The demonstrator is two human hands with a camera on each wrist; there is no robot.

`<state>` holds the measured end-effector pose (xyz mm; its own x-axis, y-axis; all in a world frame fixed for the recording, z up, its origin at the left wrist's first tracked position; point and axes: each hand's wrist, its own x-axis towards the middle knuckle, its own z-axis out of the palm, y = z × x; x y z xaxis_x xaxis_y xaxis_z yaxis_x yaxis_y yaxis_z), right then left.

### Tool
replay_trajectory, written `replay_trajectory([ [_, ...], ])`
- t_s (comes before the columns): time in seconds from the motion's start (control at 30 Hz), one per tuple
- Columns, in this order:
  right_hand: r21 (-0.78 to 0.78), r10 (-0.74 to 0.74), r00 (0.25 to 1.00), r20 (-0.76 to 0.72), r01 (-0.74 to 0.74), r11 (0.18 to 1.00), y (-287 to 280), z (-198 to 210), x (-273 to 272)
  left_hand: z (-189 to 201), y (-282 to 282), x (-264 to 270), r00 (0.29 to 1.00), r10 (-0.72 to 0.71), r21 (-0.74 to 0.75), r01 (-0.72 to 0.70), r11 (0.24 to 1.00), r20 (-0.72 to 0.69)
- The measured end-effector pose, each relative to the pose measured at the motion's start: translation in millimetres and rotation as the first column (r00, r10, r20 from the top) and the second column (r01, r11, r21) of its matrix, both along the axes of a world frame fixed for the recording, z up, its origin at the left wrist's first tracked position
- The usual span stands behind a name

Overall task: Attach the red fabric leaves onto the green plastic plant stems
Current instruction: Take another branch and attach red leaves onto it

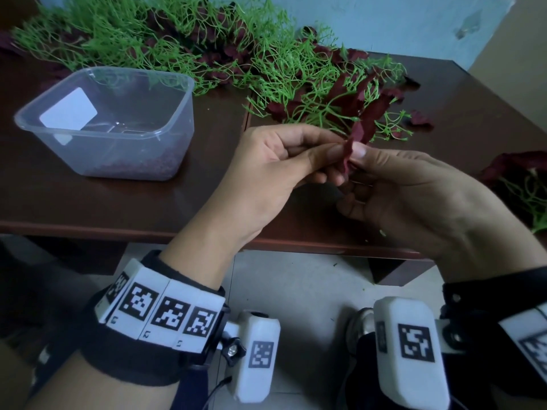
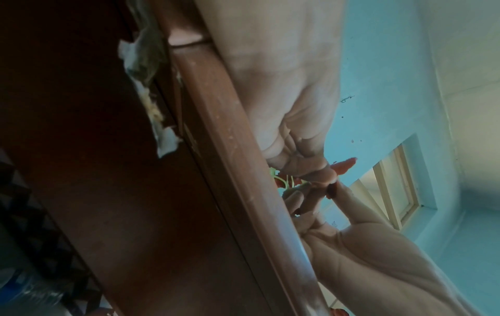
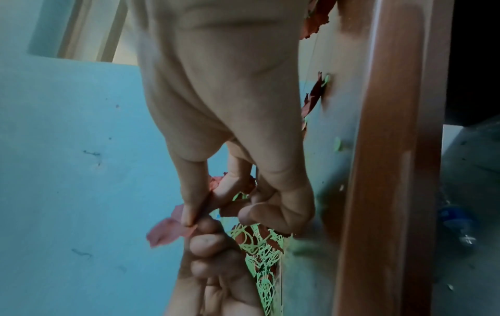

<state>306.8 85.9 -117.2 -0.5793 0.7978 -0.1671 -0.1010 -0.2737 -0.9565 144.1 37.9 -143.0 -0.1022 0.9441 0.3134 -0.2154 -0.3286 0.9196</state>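
A dark red fabric leaf [image 1: 347, 150] stands upright between both hands, above the table's front edge. My left hand [image 1: 331, 149] pinches it from the left with thumb and fingers. My right hand [image 1: 356, 155] pinches it from the right, thumb on top. In the right wrist view the red leaf [image 3: 169, 232] sticks out past my right hand [image 3: 194, 216], with the left hand's knuckles below. In the left wrist view red leaf [image 2: 345, 166] bits show beyond my left hand [image 2: 322, 179]. Green plastic stems [image 1: 299, 84] with attached red leaves lie just behind the hands; whether a stem is held is hidden.
A clear plastic tub [image 1: 109, 125] sits at the left on the dark wooden table [image 1: 118, 202]. A long heap of green stems [image 1: 118, 34] runs along the back by the blue wall. More stems with red leaves [image 1: 521, 179] lie at the right edge.
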Motion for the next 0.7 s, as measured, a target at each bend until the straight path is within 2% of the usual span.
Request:
replay_trajectory([
  [0.27, -0.02, -0.005, 1.0, 0.018, 0.006, 1.0, 0.0, 1.5, 0.4, -1.7, -2.7, -0.3, 0.999, 0.01, -0.065, -0.007, 0.998, 0.043],
  [0.47, -0.026, -0.029, 0.999, -0.046, 0.028, 0.999, -1.6, 4.1, 1.9, 0.4, -0.1, 0.0, 0.996, -0.022, -0.083, 0.029, 0.996, 0.086],
  [0.7, -0.053, -0.044, 0.998, -0.047, 0.041, 0.998, 0.2, 5.4, 2.8, -3.5, 3.6, 0.6, 0.999, -0.051, -0.026, 0.05, 0.998, -0.017],
])
